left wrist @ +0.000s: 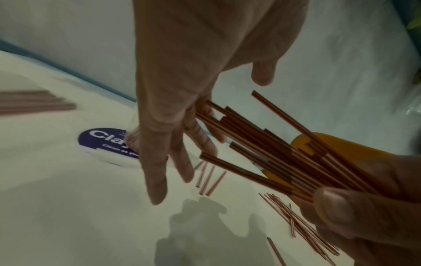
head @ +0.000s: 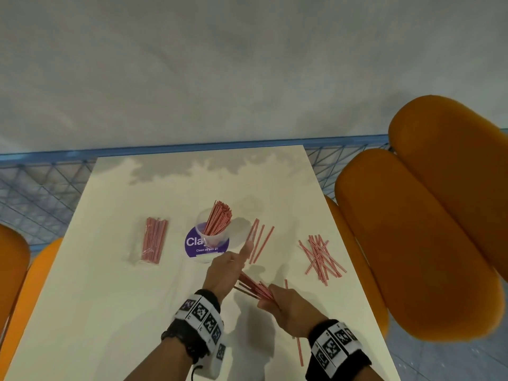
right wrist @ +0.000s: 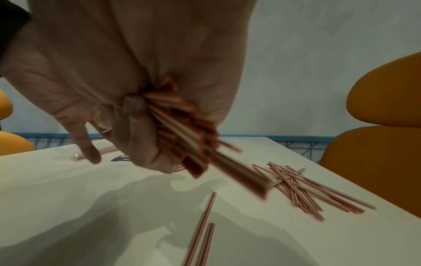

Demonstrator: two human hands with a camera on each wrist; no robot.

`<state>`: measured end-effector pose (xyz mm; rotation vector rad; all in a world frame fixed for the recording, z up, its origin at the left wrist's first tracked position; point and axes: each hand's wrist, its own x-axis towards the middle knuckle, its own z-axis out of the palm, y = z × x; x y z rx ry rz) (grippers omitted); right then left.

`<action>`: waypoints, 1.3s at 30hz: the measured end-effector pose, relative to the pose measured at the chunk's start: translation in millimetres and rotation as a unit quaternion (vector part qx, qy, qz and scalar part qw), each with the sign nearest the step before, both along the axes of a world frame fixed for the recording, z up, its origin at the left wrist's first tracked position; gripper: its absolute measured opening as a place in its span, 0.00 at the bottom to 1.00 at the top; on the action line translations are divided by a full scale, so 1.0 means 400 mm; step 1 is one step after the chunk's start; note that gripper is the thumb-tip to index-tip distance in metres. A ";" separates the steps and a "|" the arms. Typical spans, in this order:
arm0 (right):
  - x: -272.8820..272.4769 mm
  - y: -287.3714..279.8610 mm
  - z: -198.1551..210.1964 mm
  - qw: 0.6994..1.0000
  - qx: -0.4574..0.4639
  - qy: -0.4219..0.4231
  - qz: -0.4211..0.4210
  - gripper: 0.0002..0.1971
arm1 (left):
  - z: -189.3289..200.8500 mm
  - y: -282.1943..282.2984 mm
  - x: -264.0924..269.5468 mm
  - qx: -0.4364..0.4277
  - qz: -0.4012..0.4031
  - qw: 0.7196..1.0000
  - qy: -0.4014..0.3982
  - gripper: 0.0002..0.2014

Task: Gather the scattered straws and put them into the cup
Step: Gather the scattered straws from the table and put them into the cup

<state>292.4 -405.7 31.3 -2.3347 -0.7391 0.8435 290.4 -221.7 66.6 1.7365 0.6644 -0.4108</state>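
My right hand (head: 277,302) grips a fanned bundle of red-and-white straws (head: 253,287) low over the white table. My left hand (head: 233,264) is flat with straight fingers, and the bundle's far ends (left wrist: 273,147) meet its palm side. The clear cup (head: 217,239) stands just beyond my left hand with many straws upright in it. Three loose straws (head: 259,240) lie right of the cup. A crossed pile of straws (head: 320,257) lies further right, also in the right wrist view (right wrist: 307,189). Two straws (right wrist: 205,234) lie near my right wrist.
A clear packet of straws (head: 152,240) lies left of the cup. A purple round sticker (head: 192,244) sits under the cup. Orange chairs stand at the right (head: 412,229) and left (head: 13,270) table edges. A blue wire rack (head: 41,193) runs behind the table.
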 end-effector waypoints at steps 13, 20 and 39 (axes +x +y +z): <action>0.001 0.073 0.022 0.989 -0.141 -0.028 -0.041 0.21 | -0.029 0.005 -0.078 0.015 0.000 0.998 -0.059 0.18; -0.018 0.144 0.081 0.975 -0.148 -0.162 0.031 0.15 | 0.026 -0.037 -0.073 -0.219 0.061 0.973 0.036 0.32; -0.089 0.287 0.346 0.833 0.470 0.092 -0.276 0.29 | 0.167 0.045 -0.175 -0.687 0.169 0.703 -0.071 0.38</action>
